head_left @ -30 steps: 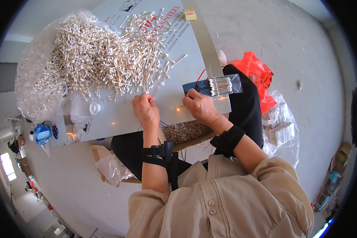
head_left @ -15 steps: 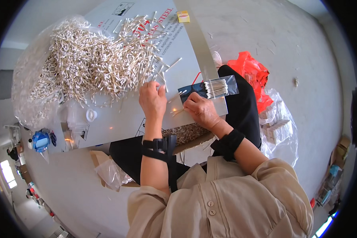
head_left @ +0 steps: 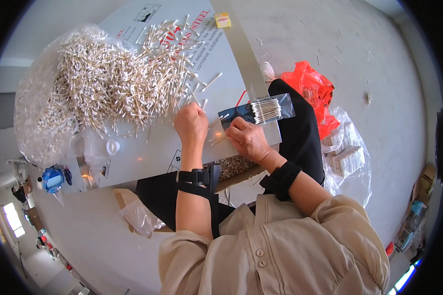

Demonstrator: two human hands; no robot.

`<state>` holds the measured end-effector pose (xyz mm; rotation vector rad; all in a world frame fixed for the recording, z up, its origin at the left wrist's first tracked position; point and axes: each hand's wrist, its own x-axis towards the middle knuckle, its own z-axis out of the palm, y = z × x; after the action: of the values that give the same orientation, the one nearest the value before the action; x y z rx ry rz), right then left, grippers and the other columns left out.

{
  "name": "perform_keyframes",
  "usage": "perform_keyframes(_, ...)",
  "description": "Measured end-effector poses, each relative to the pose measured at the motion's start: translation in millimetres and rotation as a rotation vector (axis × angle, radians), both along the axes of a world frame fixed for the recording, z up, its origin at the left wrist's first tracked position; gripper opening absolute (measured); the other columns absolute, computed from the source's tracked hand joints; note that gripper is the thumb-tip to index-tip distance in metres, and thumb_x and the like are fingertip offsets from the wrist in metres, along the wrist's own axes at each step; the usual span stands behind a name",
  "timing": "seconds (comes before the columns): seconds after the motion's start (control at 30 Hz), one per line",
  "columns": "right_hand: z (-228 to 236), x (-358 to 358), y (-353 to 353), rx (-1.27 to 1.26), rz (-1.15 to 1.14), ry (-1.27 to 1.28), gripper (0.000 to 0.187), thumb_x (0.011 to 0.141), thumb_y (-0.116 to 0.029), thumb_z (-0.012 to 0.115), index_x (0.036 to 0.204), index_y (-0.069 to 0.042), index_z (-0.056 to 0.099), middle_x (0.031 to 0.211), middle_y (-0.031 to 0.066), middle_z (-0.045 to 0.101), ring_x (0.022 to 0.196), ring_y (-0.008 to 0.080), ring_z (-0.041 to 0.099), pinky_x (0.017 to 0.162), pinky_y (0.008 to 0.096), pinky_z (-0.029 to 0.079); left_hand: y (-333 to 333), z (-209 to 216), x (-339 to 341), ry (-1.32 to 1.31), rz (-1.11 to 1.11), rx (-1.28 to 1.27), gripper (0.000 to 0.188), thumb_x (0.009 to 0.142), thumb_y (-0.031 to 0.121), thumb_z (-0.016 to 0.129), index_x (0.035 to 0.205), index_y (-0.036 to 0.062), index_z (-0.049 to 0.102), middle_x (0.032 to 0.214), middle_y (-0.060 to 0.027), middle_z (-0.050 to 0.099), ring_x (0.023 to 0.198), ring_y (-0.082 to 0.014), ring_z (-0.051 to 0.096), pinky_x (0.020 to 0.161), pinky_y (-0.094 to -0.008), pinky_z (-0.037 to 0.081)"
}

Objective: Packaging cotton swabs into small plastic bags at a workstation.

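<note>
A big heap of cotton swabs [head_left: 118,78] spreads over the table, partly inside a clear plastic bag [head_left: 34,105]. At the heap's near right edge, my left hand [head_left: 192,126] is closed, thumb and fingers pinched at a loose swab; the fingertips are partly hidden. My right hand [head_left: 249,141] is also closed, its fingers pinching a few swabs whose ends stick out to the left. Just beyond it lies a dark sheet [head_left: 229,114] with a clear sleeve [head_left: 286,105], and a neat row of swabs [head_left: 266,111] rests on it.
A small yellow box [head_left: 222,20] stands at the table's far edge. A white round cap [head_left: 112,147] lies left of my hands. Below the near edge is an open carton [head_left: 234,167] of swabs. Red [head_left: 310,88] and clear [head_left: 349,157] bags sit on the right.
My left hand's fingers have curled in and closed at the loose swabs by the heap's edge. My right hand has hardly moved, still pinching swabs.
</note>
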<state>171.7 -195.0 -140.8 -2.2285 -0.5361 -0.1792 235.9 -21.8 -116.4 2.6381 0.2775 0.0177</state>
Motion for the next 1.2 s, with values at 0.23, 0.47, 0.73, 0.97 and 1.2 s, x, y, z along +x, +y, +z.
perform_keyframes(0.23,-2,-1,0,0.004,-0.005,-0.037,0.007,0.077,-0.008,0.062,0.080,-0.008,0.056,0.087,0.0076,0.053,0.071,0.0282,0.062,0.060,0.0393,0.051,-8,19,20,0.202,-0.021,0.065,0.015,0.082,0.019,0.063,0.081,0.0056,0.070,0.082,-0.0176,0.069,0.081,-0.0361,0.068,0.072,-0.0450,0.053)
perform_keyframes(0.47,-5,0,1,0.002,-0.006,-0.029,0.007,0.077,-0.008,0.061,0.081,-0.008,0.055,0.086,0.0078,0.052,0.071,0.0282,0.062,0.060,0.0395,0.051,5,1,17,0.191,-0.007,0.201,0.015,0.080,0.019,0.065,0.078,0.0048,0.068,0.079,-0.0175,0.069,0.081,-0.0367,0.067,0.072,-0.0451,0.052)
perform_keyframes(0.73,-4,-2,1,0.006,0.009,-0.012,0.008,0.078,-0.008,0.061,0.082,-0.008,0.054,0.087,0.0082,0.050,0.071,0.0284,0.061,0.059,0.0395,0.050,11,11,22,0.143,-0.107,0.096,0.003,0.073,0.009,0.069,0.074,0.0070,0.067,0.078,-0.0155,0.069,0.080,-0.0363,0.066,0.070,-0.0455,0.051)
perform_keyframes(0.97,-1,-2,0,-0.017,0.008,0.000,0.008,0.077,-0.009,0.061,0.082,-0.008,0.054,0.086,0.0083,0.050,0.072,0.0279,0.060,0.058,0.0397,0.050,11,5,40,0.131,-0.125,0.152,0.004,0.075,0.009,0.069,0.073,0.0070,0.066,0.079,-0.0163,0.068,0.078,-0.0356,0.066,0.068,-0.0451,0.050)
perform_keyframes(1.2,-3,-1,-2,-0.013,-0.005,-0.013,0.009,0.076,-0.009,0.061,0.081,-0.008,0.054,0.085,0.0078,0.049,0.070,0.0272,0.059,0.057,0.0395,0.050,-11,10,31,0.322,-0.254,-0.069,0.009,0.075,0.014,0.072,0.075,0.0067,0.066,0.078,-0.0165,0.068,0.076,-0.0346,0.066,0.068,-0.0440,0.050)
